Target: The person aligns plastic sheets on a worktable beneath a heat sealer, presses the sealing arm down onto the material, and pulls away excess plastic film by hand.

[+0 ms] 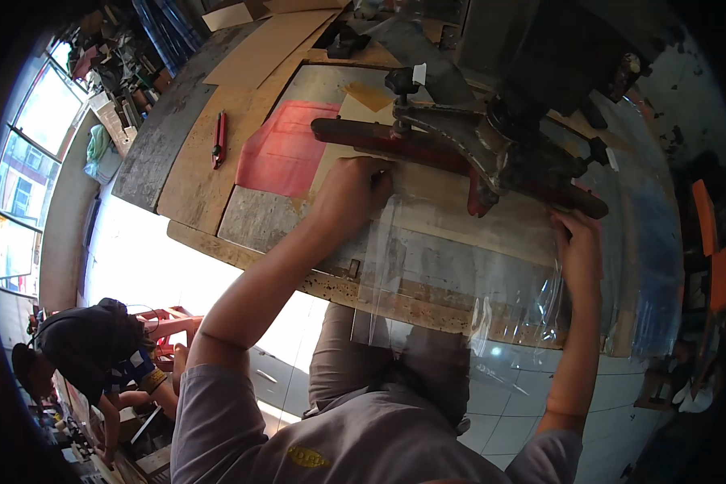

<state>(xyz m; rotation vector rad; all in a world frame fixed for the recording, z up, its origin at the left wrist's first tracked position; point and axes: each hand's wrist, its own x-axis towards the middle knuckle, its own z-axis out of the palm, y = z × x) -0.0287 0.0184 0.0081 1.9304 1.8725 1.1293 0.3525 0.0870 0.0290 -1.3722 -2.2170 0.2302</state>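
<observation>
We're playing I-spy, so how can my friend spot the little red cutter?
Start at the big worktable. On its left part, on brown wood, left of the pinkish sheet, lies the cutter. The sheet is wide and flat, but the cutter is thin like a pen, red with black bits.

A workshop; a cast-metal press [492, 145] stands just beyond both hands; a red utility knife [219, 140] and cardboard sheets [278, 44] lie left of the left hand [353, 194].

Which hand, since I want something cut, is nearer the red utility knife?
Left. The left hand is across the pink sheet from the red utility knife; the right hand is much farther right.
</observation>
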